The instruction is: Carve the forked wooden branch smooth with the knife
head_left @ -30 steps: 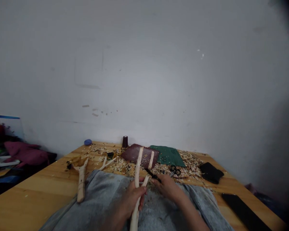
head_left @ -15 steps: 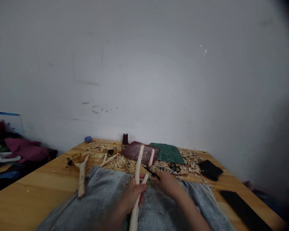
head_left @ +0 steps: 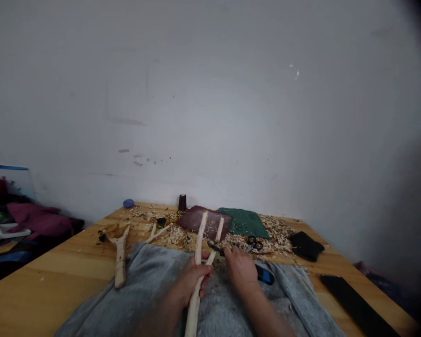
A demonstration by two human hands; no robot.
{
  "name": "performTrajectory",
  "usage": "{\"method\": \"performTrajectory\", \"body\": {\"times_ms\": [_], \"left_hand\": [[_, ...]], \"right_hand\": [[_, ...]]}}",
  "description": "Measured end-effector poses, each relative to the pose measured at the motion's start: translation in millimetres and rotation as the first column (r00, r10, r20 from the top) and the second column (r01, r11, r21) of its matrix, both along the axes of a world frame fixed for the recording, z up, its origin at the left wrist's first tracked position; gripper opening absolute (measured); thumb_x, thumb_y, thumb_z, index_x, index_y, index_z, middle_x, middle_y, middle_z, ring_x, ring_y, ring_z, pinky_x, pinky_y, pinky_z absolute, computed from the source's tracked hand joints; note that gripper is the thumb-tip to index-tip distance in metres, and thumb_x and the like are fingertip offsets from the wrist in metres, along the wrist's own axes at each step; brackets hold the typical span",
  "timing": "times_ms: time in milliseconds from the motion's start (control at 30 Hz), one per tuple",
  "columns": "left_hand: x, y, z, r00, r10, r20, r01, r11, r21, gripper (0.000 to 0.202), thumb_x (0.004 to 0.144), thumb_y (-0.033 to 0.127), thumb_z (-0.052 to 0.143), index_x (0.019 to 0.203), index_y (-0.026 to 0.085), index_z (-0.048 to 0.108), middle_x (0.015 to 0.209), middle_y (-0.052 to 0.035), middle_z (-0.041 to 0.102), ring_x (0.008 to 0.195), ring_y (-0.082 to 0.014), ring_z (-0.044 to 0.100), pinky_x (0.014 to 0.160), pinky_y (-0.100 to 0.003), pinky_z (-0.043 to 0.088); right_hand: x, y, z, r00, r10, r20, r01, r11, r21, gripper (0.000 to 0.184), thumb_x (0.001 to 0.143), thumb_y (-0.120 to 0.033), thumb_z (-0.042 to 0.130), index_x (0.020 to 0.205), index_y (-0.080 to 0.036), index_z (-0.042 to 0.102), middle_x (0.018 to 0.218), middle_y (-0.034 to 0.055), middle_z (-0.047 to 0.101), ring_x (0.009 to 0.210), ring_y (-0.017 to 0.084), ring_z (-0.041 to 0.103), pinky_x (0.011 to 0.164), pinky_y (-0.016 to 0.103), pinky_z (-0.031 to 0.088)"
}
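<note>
— Two bare hands right in front of us. What's the left hand (head_left: pixel 191 282) got?

— A peeled forked stick (head_left: pixel 195 304), fingers wrapped firmly round it where the prongs split. Both prongs point up, the long stem runs down past the wrist, and it's all held over a grey cloth (head_left: pixel 231 304) across the lap.

— And the right hand (head_left: pixel 240 271)?

— Closed tight round a knife (head_left: pixel 215 249)! Blue-and-black handle poking out under the palm, dark blade reaching left and lying against the shorter prong.

— What's close by?

— On the table (head_left: pixel 56 276), left of the hands, a second carved stick (head_left: pixel 119 262) lies flat, just beside the cloth. Over on the right, a long black strip (head_left: pixel 358 304) sits near the table's edge.

— Further up it's a mess, look.

— Pale wood shavings (head_left: pixel 273 238) all over! Scissors (head_left: pixel 254 243) sit in them, with a small Y-shaped twig (head_left: pixel 157 232) off to the left. A maroon pad (head_left: pixel 203 222) and a green cloth (head_left: pixel 243 222) lie side by side behind the stick, and a black pouch (head_left: pixel 305 245) is out to the right.

— And back by the wall (head_left: pixel 210 117)?

— A dark spool (head_left: pixel 182 202) standing upright, with a blue ball (head_left: pixel 128 203) to its left. Beyond the table's left side, there's a heap with a plum-coloured cloth (head_left: pixel 38 222) on it.
</note>
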State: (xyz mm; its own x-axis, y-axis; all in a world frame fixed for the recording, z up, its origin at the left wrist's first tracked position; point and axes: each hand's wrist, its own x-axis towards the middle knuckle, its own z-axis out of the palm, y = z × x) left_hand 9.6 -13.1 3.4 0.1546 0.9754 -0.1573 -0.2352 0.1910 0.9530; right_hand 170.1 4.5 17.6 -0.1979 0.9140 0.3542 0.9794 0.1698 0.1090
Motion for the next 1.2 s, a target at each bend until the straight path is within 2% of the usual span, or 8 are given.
{"method": "performTrajectory", "body": {"times_ms": [100,233,467,633,933,1033,1100,1200], "left_hand": [[-1.2,-0.2,3.1,0.997,-0.047,0.067,0.047,0.999,-0.005,0.036,0.064,0.026,0.064,0.097,0.022,0.050,0.054,0.0074,0.056,0.032,-0.0057,0.030,0.031,-0.019,0.021],[-1.3,-0.9,3.6,0.994,-0.055,0.095,0.055,0.998,0.005,0.041,0.063,0.027,0.066,0.101,0.020,0.052,0.056,0.0066,0.058,0.030,-0.0056,0.032,0.029,-0.019,0.021],[-1.8,-2.7,-3.0,1.000,0.001,-0.031,0.001,0.998,0.063,0.048,0.065,0.023,0.066,0.111,0.019,0.052,0.058,0.0063,0.060,0.032,-0.0072,0.041,0.029,-0.018,0.024],[-1.3,-6.4,-2.3,0.992,0.000,-0.125,0.011,0.996,0.088,0.049,0.065,0.023,0.066,0.111,0.019,0.053,0.059,0.0059,0.059,0.034,-0.0091,0.044,0.031,-0.020,0.027],[1.0,-11.8,7.5,0.943,-0.036,-0.330,0.077,0.991,0.112,0.042,0.067,0.017,0.058,0.109,0.019,0.056,0.049,0.0089,0.050,0.035,-0.0103,0.043,0.034,-0.020,0.031],[1.6,-9.7,3.5,0.913,-0.019,-0.407,0.081,0.987,0.135,0.037,0.067,0.014,0.059,0.104,0.019,0.058,0.050,0.0091,0.050,0.035,-0.0097,0.045,0.034,-0.020,0.032],[2.1,-7.3,-0.7,0.901,0.000,-0.433,0.074,0.985,0.153,0.032,0.067,0.012,0.059,0.098,0.019,0.060,0.051,0.0089,0.052,0.035,-0.0094,0.047,0.035,-0.020,0.032],[1.7,-3.9,-6.0,0.907,0.033,-0.419,0.058,0.978,0.202,0.021,0.066,0.009,0.060,0.084,0.020,0.062,0.048,0.0094,0.051,0.034,-0.0092,0.046,0.034,-0.019,0.030]], "right_hand": [[4.1,5.1,-6.5,0.999,0.002,-0.043,0.001,0.999,0.053,0.026,0.091,-0.010,0.042,0.102,-0.021,0.062,0.093,0.0090,0.068,0.088,0.021,0.066,0.070,0.026,0.042],[16.7,10.7,-11.5,0.973,-0.008,-0.231,0.023,0.998,0.060,0.019,0.095,-0.022,0.044,0.105,-0.023,0.060,0.098,0.0051,0.069,0.082,0.017,0.066,0.063,0.024,0.036],[21.5,-2.9,10.4,0.939,0.130,-0.319,-0.165,0.983,-0.086,0.020,0.095,-0.031,0.046,0.096,-0.023,0.064,0.088,0.0039,0.073,0.078,0.017,0.066,0.062,0.023,0.032],[25.6,-1.7,18.0,0.920,0.146,-0.364,-0.226,0.956,-0.188,0.027,0.094,-0.034,0.045,0.100,-0.022,0.068,0.090,0.0070,0.074,0.081,0.018,0.066,0.065,0.023,0.035],[43.4,13.9,22.0,0.825,0.274,-0.494,-0.471,0.816,-0.335,0.030,0.085,-0.033,0.049,0.099,-0.022,0.074,0.088,0.0014,0.074,0.083,0.019,0.065,0.069,0.022,0.043],[44.7,13.3,23.9,0.860,0.248,-0.446,-0.438,0.807,-0.396,0.031,0.086,-0.035,0.049,0.099,-0.024,0.075,0.091,0.0014,0.075,0.085,0.019,0.065,0.071,0.023,0.044],[42.0,11.2,23.7,0.915,0.201,-0.350,-0.342,0.846,-0.408,0.030,0.086,-0.037,0.050,0.099,-0.025,0.075,0.093,0.0043,0.075,0.086,0.021,0.067,0.072,0.025,0.045],[30.7,5.8,20.0,0.976,0.121,-0.181,-0.176,0.926,-0.334,0.028,0.088,-0.033,0.049,0.098,-0.025,0.074,0.092,0.0104,0.075,0.085,0.025,0.069,0.071,0.030,0.046]]}}
